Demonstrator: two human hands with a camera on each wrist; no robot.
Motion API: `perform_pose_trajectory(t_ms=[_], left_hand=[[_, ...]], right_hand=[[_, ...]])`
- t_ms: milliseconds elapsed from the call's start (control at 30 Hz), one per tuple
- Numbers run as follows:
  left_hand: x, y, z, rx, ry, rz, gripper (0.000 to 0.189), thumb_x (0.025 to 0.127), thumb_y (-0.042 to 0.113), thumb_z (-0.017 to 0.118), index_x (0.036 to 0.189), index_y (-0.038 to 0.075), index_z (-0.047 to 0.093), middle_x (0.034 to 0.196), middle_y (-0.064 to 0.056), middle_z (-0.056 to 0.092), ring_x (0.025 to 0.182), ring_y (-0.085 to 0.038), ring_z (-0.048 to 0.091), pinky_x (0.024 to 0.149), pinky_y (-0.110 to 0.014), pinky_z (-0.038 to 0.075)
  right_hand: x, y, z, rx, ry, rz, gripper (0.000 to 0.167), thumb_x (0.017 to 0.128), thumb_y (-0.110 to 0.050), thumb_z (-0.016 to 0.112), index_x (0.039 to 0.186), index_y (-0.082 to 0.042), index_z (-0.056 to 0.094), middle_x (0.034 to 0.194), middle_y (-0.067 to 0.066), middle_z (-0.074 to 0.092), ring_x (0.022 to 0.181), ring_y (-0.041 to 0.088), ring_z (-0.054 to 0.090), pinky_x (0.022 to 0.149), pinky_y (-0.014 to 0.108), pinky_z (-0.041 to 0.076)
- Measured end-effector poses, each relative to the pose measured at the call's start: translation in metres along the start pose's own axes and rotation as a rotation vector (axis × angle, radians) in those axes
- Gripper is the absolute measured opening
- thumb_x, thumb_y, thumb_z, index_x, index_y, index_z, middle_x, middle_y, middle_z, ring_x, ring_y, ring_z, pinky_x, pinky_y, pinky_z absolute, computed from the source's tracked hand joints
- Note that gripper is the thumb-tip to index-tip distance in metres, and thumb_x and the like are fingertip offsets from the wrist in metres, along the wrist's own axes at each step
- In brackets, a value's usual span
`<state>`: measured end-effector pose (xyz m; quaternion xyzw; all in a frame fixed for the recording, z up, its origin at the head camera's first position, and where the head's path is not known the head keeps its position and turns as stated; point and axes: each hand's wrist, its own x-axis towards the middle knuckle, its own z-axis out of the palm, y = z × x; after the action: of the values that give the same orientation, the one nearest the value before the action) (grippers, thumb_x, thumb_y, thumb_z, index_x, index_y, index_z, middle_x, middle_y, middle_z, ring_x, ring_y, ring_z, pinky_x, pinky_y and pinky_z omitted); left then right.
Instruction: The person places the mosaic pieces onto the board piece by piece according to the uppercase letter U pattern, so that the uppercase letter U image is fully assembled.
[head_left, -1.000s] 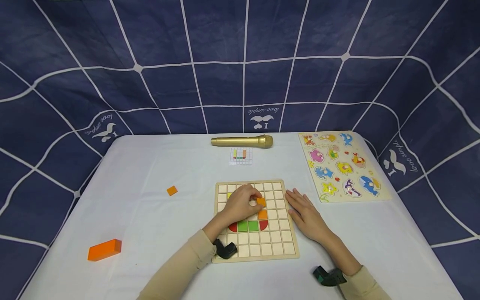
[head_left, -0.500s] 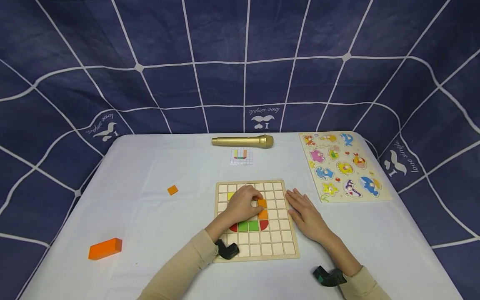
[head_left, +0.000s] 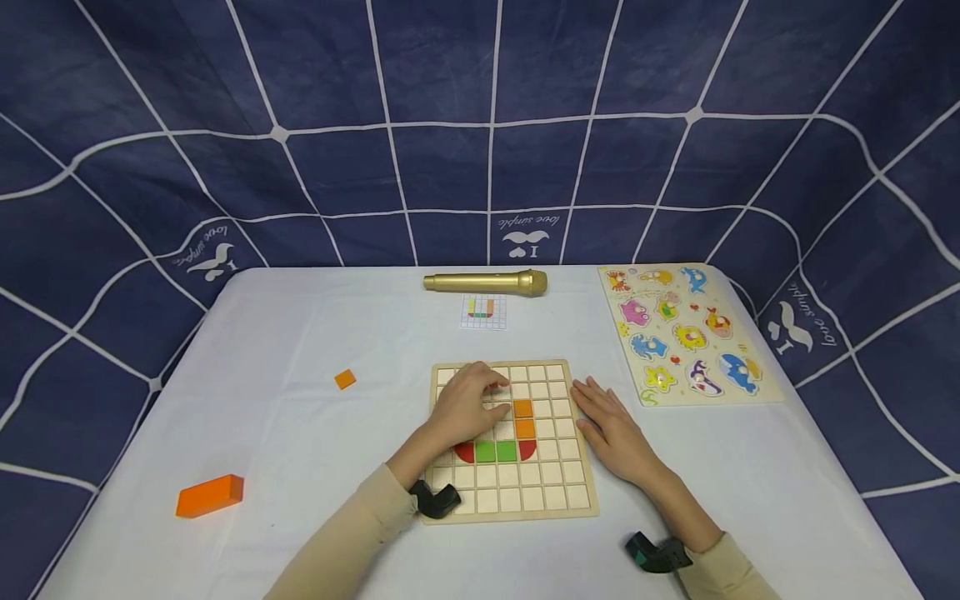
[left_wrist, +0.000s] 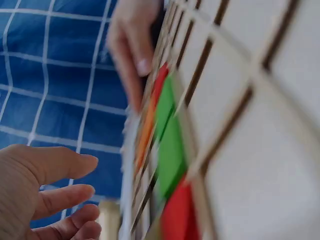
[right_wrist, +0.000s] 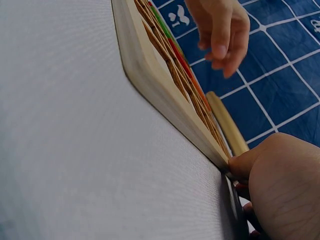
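Note:
A wooden grid board (head_left: pixel 510 500) lies on the white table. In it, two orange squares (head_left: pixel 524 418) stand in a column above a row of two green squares (head_left: pixel 496 452) with a red rounded piece (head_left: pixel 528 450) at each end. My left hand (head_left: pixel 463 407) hovers over the board's left part, thumb and fingers apart and holding nothing; it hides some cells. In the left wrist view, that hand's fingers (left_wrist: pixel 67 167) are spread beside the coloured pieces. My right hand (head_left: pixel 617 432) rests flat on the table, its fingertips and thumb against the board's right edge.
A loose orange square (head_left: pixel 345 379) and an orange block (head_left: pixel 210 497) lie to the left. Behind the board are a small pattern card (head_left: pixel 483 312) and a gold microphone (head_left: pixel 486 283). A sea-animal puzzle board (head_left: pixel 686 333) lies at the back right.
My left hand has let go of the upper orange square and moved left, its fingers parting. That square now sits in its cell. My right hand has not moved.

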<state>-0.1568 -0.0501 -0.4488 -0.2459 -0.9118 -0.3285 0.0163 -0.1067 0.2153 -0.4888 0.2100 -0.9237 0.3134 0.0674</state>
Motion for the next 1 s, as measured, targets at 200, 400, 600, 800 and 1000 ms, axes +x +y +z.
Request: perform_pose_trajectory(t_ms=[200,400,600,800,1000], left_hand=[[-0.023,-0.032,-0.047,-0.042,0.223,-0.039,0.04,0.072,0.017,0.077,0.109,0.007,0.066,0.101,-0.007,0.057,0.088,-0.022,0.053,0.073,-0.035,0.043],[-0.052,-0.083,-0.086,-0.038,0.403,-0.131,0.056,0.069,0.008,0.078,0.121,0.003,0.056,0.108,-0.014,0.052,0.092,-0.027,0.051,0.073,-0.041,0.042],[-0.072,-0.126,-0.101,-0.084,0.441,-0.29,0.06,0.072,0.007,0.077,0.126,0.001,0.051,0.115,-0.018,0.046,0.096,-0.033,0.048,0.077,-0.045,0.042],[-0.082,-0.146,-0.098,-0.098,0.433,-0.38,0.061,0.072,0.009,0.077,0.127,0.001,0.05,0.114,-0.019,0.046,0.098,-0.032,0.048,0.08,-0.042,0.039],[-0.086,-0.156,-0.092,-0.076,0.423,-0.407,0.062,0.072,0.011,0.077,0.126,0.001,0.05,0.116,-0.019,0.045,0.096,-0.031,0.048,0.079,-0.04,0.037]], right_hand=[[0.0,0.001,0.0,-0.006,0.007,0.001,0.047,0.09,-0.01,0.056,0.134,0.001,0.044,0.142,0.011,0.039,0.135,0.03,0.024,0.108,0.048,0.013],[0.001,0.003,0.0,-0.011,0.008,-0.002,0.047,0.091,-0.011,0.056,0.134,0.002,0.044,0.142,0.012,0.039,0.134,0.031,0.024,0.108,0.047,0.012],[0.0,0.003,-0.001,-0.006,0.012,-0.011,0.047,0.09,-0.011,0.057,0.134,0.002,0.044,0.141,0.012,0.039,0.134,0.032,0.025,0.107,0.048,0.013],[0.001,0.001,0.0,-0.004,0.009,-0.01,0.047,0.09,-0.011,0.057,0.134,0.002,0.044,0.141,0.012,0.039,0.134,0.031,0.025,0.107,0.049,0.014],[0.0,0.0,0.0,-0.002,0.007,-0.008,0.048,0.09,-0.011,0.057,0.134,0.002,0.045,0.141,0.012,0.04,0.134,0.031,0.026,0.107,0.05,0.014]])
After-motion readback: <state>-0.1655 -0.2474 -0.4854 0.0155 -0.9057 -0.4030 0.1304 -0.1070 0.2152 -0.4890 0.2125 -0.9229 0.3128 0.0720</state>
